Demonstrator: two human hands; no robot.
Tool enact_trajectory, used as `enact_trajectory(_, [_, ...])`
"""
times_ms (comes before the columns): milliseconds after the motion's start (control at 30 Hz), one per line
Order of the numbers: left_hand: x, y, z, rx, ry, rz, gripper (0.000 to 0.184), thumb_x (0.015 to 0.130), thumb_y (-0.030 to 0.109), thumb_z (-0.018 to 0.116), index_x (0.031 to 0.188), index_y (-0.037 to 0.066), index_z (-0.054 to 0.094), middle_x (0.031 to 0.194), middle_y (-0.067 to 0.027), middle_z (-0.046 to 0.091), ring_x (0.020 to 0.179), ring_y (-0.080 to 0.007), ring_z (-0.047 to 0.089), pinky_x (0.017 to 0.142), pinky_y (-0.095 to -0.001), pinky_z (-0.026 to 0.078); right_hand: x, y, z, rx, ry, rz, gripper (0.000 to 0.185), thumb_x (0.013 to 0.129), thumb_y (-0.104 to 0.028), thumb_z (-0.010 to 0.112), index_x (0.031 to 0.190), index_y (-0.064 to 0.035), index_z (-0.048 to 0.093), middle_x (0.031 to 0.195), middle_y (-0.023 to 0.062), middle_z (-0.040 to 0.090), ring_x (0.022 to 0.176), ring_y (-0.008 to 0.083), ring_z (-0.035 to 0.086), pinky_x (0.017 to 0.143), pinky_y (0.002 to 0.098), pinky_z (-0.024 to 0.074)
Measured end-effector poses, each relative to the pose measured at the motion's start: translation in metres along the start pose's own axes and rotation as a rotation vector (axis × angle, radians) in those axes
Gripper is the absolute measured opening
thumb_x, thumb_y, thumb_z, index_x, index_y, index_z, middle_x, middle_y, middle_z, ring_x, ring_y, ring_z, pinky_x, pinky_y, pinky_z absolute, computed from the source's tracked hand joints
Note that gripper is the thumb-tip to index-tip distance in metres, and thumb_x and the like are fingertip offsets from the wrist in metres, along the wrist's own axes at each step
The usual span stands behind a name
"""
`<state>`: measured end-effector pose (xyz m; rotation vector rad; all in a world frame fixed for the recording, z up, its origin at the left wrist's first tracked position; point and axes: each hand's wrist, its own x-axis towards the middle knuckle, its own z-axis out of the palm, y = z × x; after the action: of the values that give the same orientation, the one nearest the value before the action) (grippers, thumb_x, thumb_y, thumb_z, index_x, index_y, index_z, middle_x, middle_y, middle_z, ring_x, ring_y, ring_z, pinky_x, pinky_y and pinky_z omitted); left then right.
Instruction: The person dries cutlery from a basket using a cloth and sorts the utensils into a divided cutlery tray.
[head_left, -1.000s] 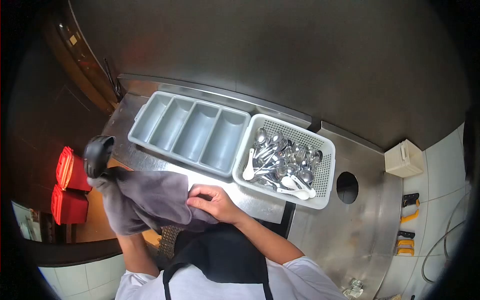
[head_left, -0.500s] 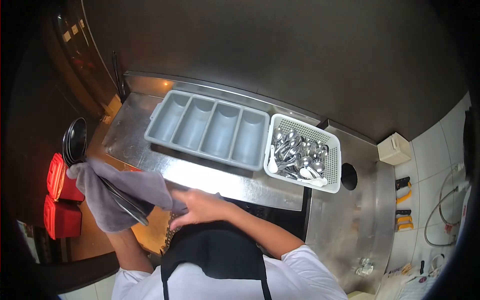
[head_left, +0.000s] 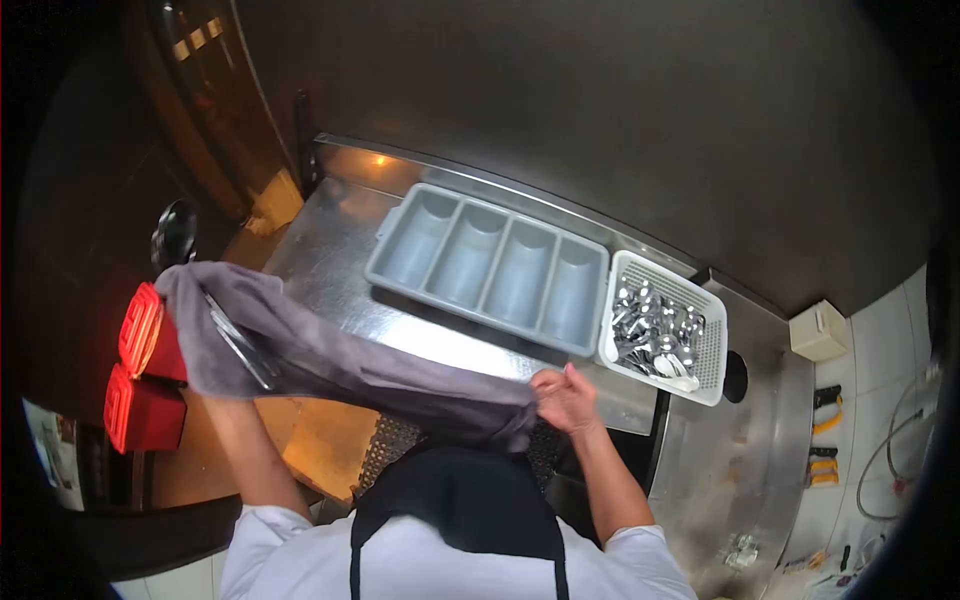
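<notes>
Well, from my end I counted two red containers [head_left: 146, 408] at the far left, one just above the other in my view. Near them stood a bunch of dark spoons [head_left: 176, 232], bowls up; I made out at least two but couldn't count them surely, since the bowls overlapped. The left hand grasped them through the one grey cloth [head_left: 370, 362]; I saw the left forearm [head_left: 250, 455] below, but the fabric hid the fingers from me. Two or more handles crossed the fold there, pointing down to the right.

I followed the cloth as a single long band, held up in front of the near edge of the steel counter [head_left: 325, 240]. On that counter sat one grey tray [head_left: 480, 316] with four compartments, side by side. Just in front of its right end, the right hand [head_left: 566, 402] pinched the cloth's other end between bent fingers.

Beside the tray I had one white basket [head_left: 711, 350] with perforated walls, holding a heap of metal cutlery [head_left: 650, 322], too tangled for me to count, and at least two white spoons [head_left: 684, 382]. Farther right I noted one round dark hole [head_left: 736, 378], one cream box [head_left: 819, 332] and two black-and-yellow tools [head_left: 824, 466] by the tiles.
</notes>
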<state>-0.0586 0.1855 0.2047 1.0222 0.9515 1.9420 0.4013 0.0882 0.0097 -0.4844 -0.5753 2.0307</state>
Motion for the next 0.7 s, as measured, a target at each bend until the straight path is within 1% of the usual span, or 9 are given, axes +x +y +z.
enact_trajectory(67, [-0.005,0.006,0.024,-0.536,-0.108,-0.267,0.024,0.106,0.038,0.053,0.107,0.015,0.06,0.093,-0.0003,0.059,0.089,-0.0131,0.058,0.082,-0.0276,0.047,-0.002,0.019,-0.018,0.053,0.244,0.116,0.049,0.092,-0.019,0.055,0.133,0.0081,0.057,0.127,0.0222,0.066,0.118,0.0295,0.064,0.108,0.0417,0.0476])
enact_trajectory(133, [-0.011,0.004,0.037,-0.707,-0.221,-0.449,0.031,0.103,0.045,0.055,0.104,0.014,0.062,0.093,-0.0035,0.062,0.087,-0.0168,0.061,0.079,-0.0308,0.05,-0.006,0.033,-0.027,-0.347,0.04,0.178,0.037,0.084,-0.014,0.065,0.114,0.0071,0.07,0.11,0.0128,0.072,0.101,0.0226,0.069,0.093,0.0343,0.0537])
enact_trajectory(267, [-0.031,0.005,0.085,-0.201,0.081,-0.576,0.044,0.102,0.052,0.053,0.1,0.009,0.062,0.088,-0.0129,0.065,0.081,-0.0237,0.063,0.072,-0.0369,0.054,0.022,-0.011,0.072,-0.547,-0.035,0.108,0.033,0.08,-0.014,0.073,0.107,0.0049,0.072,0.101,0.0094,0.074,0.094,0.0207,0.068,0.09,0.0326,0.0516])
enact_trajectory(400, [-0.048,-0.035,0.08,-0.123,-0.187,-0.856,0.048,0.103,0.048,0.048,0.096,0.003,0.063,0.08,-0.0182,0.063,0.074,-0.0303,0.063,0.076,-0.0424,0.055,0.084,-0.008,0.083,-0.524,0.009,-0.004,0.033,0.08,-0.015,0.073,0.107,0.0037,0.072,0.102,0.0094,0.074,0.096,0.0211,0.068,0.09,0.033,0.0515])
enact_trajectory(467, [-0.055,-0.056,0.093,-1.012,0.137,-1.369,0.032,0.093,0.028,0.053,0.087,-0.001,0.063,0.073,-0.018,0.06,0.068,-0.0308,0.06,0.075,-0.0458,0.055,0.116,0.012,0.076,-0.528,0.046,-0.065,0.033,0.081,-0.015,0.073,0.108,0.0031,0.073,0.102,0.0094,0.074,0.096,0.0213,0.068,0.09,0.0333,0.0514])
enact_trajectory(500, [-0.058,-0.063,0.102,-1.89,0.572,-1.654,0.022,0.083,0.017,0.055,0.081,-0.003,0.063,0.069,-0.0169,0.058,0.065,-0.0295,0.058,0.074,-0.0467,0.054,0.13,0.017,0.076,-0.538,0.06,-0.097,0.033,0.081,-0.016,0.073,0.108,0.0029,0.073,0.102,0.0094,0.074,0.097,0.0214,0.068,0.091,0.0334,0.0514])
enact_trajectory(533, [-0.061,-0.071,0.105,-2.816,1.098,-1.711,0.012,0.073,0.006,0.058,0.074,-0.006,0.062,0.065,-0.0158,0.057,0.061,-0.0281,0.055,0.072,-0.0476,0.054,0.143,0.018,0.077,-0.557,0.074,-0.133,0.033,0.081,-0.016,0.073,0.108,0.0026,0.073,0.102,0.0094,0.074,0.097,0.0215,0.068,0.091,0.0335,0.0513])
enact_trajectory(633, [-0.078,-0.107,0.098,-2.664,1.31,-1.806,0.012,0.074,0.002,0.059,0.08,-0.008,0.063,0.066,-0.0131,0.058,0.059,-0.0215,0.054,0.073,-0.0432,0.055,0.182,0.0,0.081,-0.674,0.089,-0.257,0.033,0.081,-0.016,0.074,0.108,0.0017,0.073,0.102,0.0094,0.074,0.098,0.0219,0.067,0.091,0.0338,0.0512])
enact_trajectory(700, [-0.103,-0.154,0.082,-2.903,1.391,-1.459,0.013,0.085,0.003,0.057,0.092,-0.004,0.066,0.075,-0.0129,0.063,0.069,-0.0223,0.061,0.074,-0.0391,0.056,0.203,-0.007,0.085,-0.777,0.11,-0.339,0.033,0.081,-0.017,0.074,0.108,0.0012,0.073,0.102,0.0094,0.074,0.099,0.0221,0.067,0.091,0.034,0.0511])
